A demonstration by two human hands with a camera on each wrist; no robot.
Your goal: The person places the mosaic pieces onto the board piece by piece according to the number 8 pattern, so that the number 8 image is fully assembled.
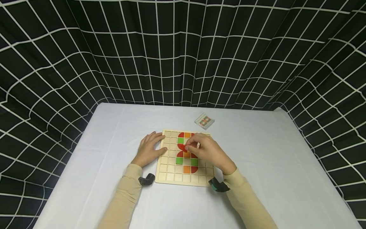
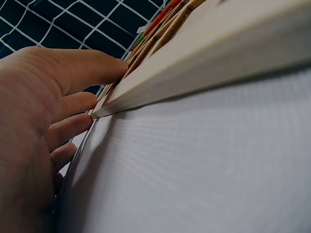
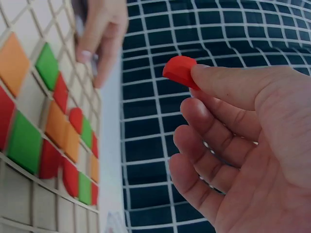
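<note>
A wooden grid board (image 1: 169, 176) lies on the table, with red rounded tiles, green square tiles (image 1: 179, 160) and orange square tiles (image 1: 186, 169) set in its middle and right columns. My right hand (image 1: 211, 151) is over the board, pinching a red rounded tile (image 3: 179, 72) between thumb and index finger; the other fingers curl loosely below. That tile is apart from the board in the right wrist view. At the board's left edge rests my left hand (image 1: 149, 149), its fingers spread and its thumb (image 2: 109, 68) touching the rim. The right hand covers some upper-right cells in the head view.
Behind the board, a small card (image 1: 204, 121) with a coloured grid pattern lies on the white tablecloth (image 1: 257, 149). Black curtains (image 1: 183, 63) with white grid lines enclose the back and sides. Dark wrist devices (image 1: 147, 180) are worn on both sleeves.
</note>
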